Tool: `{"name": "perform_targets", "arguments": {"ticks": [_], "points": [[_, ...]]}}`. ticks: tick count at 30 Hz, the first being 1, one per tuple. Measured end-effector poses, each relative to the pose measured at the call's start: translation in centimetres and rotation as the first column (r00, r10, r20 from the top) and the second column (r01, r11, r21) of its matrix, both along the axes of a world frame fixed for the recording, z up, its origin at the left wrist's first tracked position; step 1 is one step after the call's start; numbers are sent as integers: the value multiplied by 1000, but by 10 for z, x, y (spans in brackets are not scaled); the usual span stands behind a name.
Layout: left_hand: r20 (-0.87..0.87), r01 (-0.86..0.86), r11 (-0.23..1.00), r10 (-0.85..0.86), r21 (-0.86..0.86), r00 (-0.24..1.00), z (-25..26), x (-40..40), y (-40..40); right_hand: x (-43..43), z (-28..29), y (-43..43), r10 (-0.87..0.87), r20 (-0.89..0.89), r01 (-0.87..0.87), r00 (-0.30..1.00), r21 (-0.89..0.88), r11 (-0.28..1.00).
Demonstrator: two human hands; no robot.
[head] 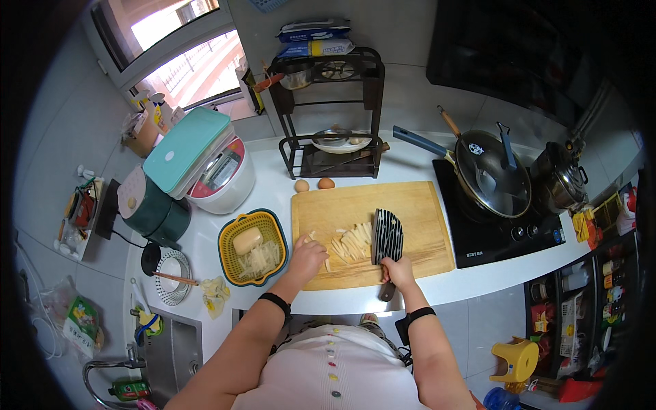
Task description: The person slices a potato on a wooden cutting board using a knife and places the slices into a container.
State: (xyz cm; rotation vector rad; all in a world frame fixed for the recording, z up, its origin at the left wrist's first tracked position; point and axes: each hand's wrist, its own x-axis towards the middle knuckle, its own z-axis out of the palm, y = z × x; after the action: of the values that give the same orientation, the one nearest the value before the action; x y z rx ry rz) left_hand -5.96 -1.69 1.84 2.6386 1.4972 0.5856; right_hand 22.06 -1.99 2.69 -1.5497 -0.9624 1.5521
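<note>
My right hand [398,271] grips the dark handle of a cleaver [387,237] with black and silver stripes on its blade. The blade lies over the wooden cutting board [417,205], along the right side of a heap of pale cut vegetable strips [352,243]. At the board's left edge, my left hand [309,260] is lowered with bent fingers among a few loose strips [328,264]; whether it pinches any is hidden. Left of that hand stands a yellow basket in a dark outer bowl [224,254], with a pale peeled block [248,241] and thin shreds [260,260] inside.
Two eggs [326,183] lie behind the board, before a dark metal rack [382,113]. A lidded wok [493,174] sits on the black hob [476,251] at right. A rice cooker [225,197], patterned bowl [174,297], crumpled cloth [215,294] and sink [171,353] are left.
</note>
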Motion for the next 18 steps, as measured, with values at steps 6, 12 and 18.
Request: {"name": "perform_targets", "arguments": {"ticks": [6, 12, 18], "points": [[46, -2, 994, -3, 110, 999, -15, -5, -18, 1, -3, -1, 4, 24, -5, 1000, 24, 1000], [86, -14, 991, 2, 137, 996, -21, 10, -22, -18, 23, -17, 86, 565, -293, 820, 287, 912], [124, -33, 996, 22, 83, 992, -20, 2, -44, -61, 67, -33, 352, 770, -564, 532, 12, 825]]}}
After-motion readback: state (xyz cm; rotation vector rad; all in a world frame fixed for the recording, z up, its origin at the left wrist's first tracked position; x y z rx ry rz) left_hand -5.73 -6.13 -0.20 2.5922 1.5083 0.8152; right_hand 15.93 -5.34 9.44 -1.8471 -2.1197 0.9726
